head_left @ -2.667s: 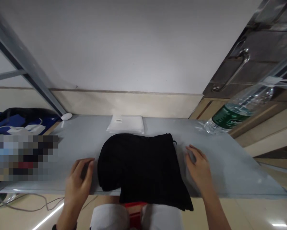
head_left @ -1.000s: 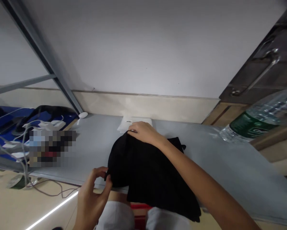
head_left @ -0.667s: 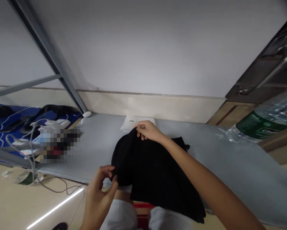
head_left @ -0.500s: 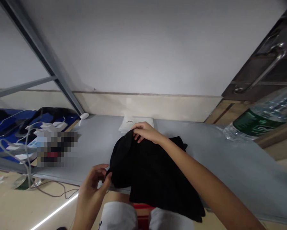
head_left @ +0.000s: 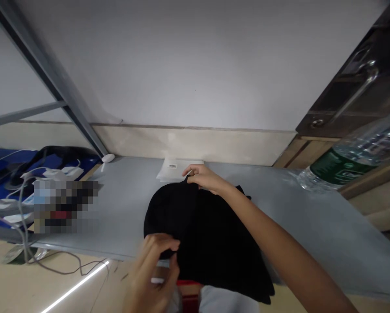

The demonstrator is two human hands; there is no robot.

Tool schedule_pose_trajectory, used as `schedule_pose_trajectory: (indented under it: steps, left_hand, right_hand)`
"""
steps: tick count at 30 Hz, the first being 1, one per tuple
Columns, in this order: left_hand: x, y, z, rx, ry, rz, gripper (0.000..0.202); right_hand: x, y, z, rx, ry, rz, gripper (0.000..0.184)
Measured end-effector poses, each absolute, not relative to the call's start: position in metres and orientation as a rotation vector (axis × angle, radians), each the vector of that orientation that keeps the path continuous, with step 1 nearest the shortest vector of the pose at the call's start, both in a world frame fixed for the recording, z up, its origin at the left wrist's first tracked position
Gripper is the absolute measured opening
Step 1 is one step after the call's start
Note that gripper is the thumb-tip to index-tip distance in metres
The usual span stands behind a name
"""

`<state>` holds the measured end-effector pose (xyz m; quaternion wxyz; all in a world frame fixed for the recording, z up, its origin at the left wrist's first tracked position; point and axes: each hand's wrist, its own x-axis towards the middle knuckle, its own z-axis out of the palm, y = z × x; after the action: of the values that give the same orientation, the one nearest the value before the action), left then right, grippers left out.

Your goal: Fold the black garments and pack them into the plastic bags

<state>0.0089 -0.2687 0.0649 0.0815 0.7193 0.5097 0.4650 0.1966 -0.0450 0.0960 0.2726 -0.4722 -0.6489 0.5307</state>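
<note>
At the centre of the frame, head view: one black garment (head_left: 201, 234), folded, lay on a grey table (head_left: 126, 208), its near part hanging over the front edge at lower centre.

Containers:
- One flat white packet (head_left: 173, 168) with a small label lay at the back of the table, just beyond the garment. Its contents did not show.
- One clear plastic bottle (head_left: 338, 163) with a green label lay on its side at the right edge of the frame, well apart from the garment. It was blurred, and how full it was could not be told.

Hands:
- The left hand (head_left: 156, 274) came up from the lower edge of the frame, blurred, with its fingers curled and pinched on the garment's near edge at the table's front.
- The right hand (head_left: 203, 177) reached in on a bare forearm that ran from the lower right corner across the garment. Thumb and fingertips were closed on the garment's far edge, just short of the packet.

Other items: one small white rounded object (head_left: 108, 158) sat at the table's far left corner, and white cables (head_left: 15, 204) lay over blue cloth at middle left.

Change from half a second earlier: the left hand stood farther right along the near edge, closer under the garment's middle, while the right hand kept its pinch at the far edge. In the earliest frame both hands had lain open on the table either side of the garment.
</note>
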Motion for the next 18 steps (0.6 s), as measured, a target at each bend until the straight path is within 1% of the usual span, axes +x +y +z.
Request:
schedule_pose_trajectory:
  steps: [3,7,10,15,18]
  left_hand:
    - [0.03,-0.265,0.066,2.282,1.361,1.359,0.027]
    - [0.05,-0.263,0.058,2.384,1.233,1.305,0.037]
    - [0.057,-0.264,0.049,2.425,1.176,1.244,0.039]
    - [0.063,-0.264,0.04,2.504,1.133,1.186,0.04]
    - [0.065,-0.264,0.037,2.598,1.146,1.11,0.042]
  right_hand:
    - [0.209,-0.047,0.092,-1.298,-1.831,1.356,0.03]
    - [0.225,-0.055,0.084,-1.237,-1.942,1.164,0.029]
    - [0.234,-0.061,0.076,-1.205,-1.972,1.048,0.029]
    - [0.242,-0.066,0.063,-1.182,-2.001,0.853,0.039]
    - [0.242,-0.069,0.058,-1.232,-2.075,0.711,0.04]
